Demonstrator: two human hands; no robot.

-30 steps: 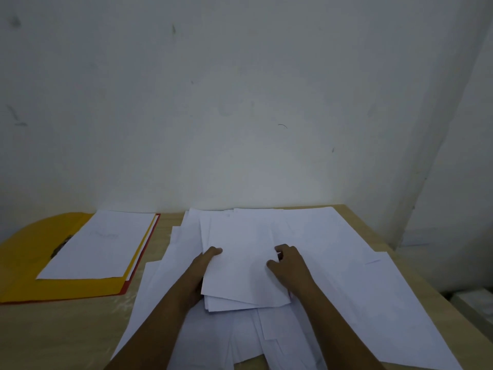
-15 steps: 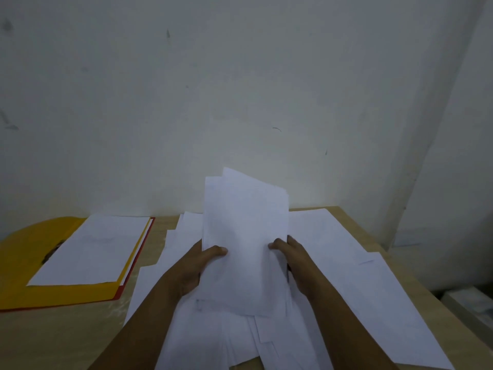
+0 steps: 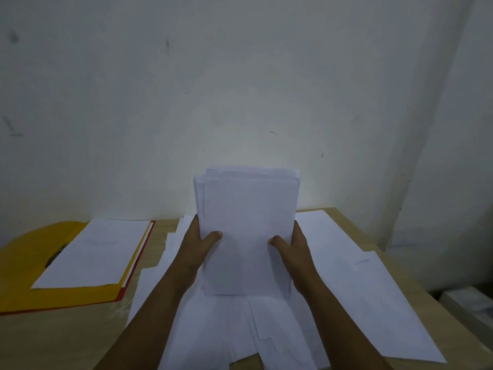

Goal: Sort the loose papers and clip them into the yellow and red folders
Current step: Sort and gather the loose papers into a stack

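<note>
held stack: upright sheaf of white paper sheets (image 3: 246,233), centre of the frame, lifted on end above the spread, top edges uneven and fanned slightly at upper left.
left hand (image 3: 196,245): clamped on the sheaf's left edge, thumb curled over the front face, fingers hidden behind.
right hand (image 3: 292,245): clamped on the right edge likewise, thumb across the front.
loose spread: more white loose sheets (image 3: 354,284) scattered flat over the pale wooden table (image 3: 66,340), lower centre to right of the frame.
folders: open yellow card folder (image 3: 26,263) at left of the frame, a white page (image 3: 93,252) lying on it; thin red folder edge (image 3: 138,265) showing beneath its right side.
handling: light, thin, floppy; likely to bow or splay if held by one edge only; smooth faces apt to slide against each other.
where to hold: both long edges, near mid-height, squeezed inward; bottom edge probably best tapped on the table to square up.
risk: single sheets slipping out of the fanned top.
</note>
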